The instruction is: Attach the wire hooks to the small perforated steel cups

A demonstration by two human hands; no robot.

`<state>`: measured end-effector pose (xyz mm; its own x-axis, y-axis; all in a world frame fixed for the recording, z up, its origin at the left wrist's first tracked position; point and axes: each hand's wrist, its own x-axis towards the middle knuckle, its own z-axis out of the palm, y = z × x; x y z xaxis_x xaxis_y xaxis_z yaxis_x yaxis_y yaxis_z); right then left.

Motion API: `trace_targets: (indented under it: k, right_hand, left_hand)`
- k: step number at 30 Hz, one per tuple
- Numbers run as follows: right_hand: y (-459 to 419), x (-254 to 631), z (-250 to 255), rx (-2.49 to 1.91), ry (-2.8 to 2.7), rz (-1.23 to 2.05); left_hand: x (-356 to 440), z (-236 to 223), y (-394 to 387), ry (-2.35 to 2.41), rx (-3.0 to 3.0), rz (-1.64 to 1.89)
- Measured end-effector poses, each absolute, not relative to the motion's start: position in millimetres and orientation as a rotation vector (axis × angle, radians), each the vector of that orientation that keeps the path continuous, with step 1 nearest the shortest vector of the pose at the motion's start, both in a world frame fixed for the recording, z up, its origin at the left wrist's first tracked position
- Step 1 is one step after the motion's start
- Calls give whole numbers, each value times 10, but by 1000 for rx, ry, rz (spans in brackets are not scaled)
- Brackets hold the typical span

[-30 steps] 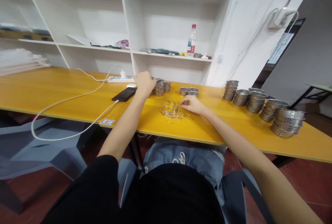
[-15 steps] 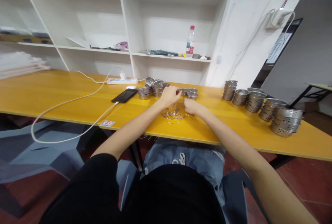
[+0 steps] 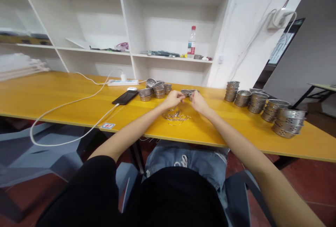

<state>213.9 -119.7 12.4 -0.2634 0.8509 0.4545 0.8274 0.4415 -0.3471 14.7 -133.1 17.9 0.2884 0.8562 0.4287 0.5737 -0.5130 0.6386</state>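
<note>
Right hand (image 3: 200,103) has shifted up beside metal cups (image 3: 185,93), close to left hand (image 3: 173,99).
Both hands' fingers look narrowed, can't tell if holding anything; wire pieces (image 3: 175,116) on tabletop (image 3: 210,129), nearer the person.

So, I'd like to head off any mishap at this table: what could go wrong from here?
The thin wire rings lie jumbled together, so lifting one might drag others along. The white cable loops out past the front edge of the table; a snag could tug the phone it is plugged into. In the back cluster, the tilted metal cup rests on others and might roll off if bumped.
</note>
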Motion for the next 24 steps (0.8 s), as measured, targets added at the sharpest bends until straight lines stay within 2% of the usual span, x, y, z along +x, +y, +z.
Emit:
trace_targets:
  k: [7,15,24]
  right_hand:
    - [-1226,2220,279,-933,-2230,1]
    - [-1108,2580,446,-1096,-2063,414]
    - [-976,2878,452,-1276,-1699,541]
  left_hand:
    - [142,307,-1364,1306,2396,1090]
    - [453,406,-1157,1177,2591,977]
    - [723,200,-978,1473,2701,811]
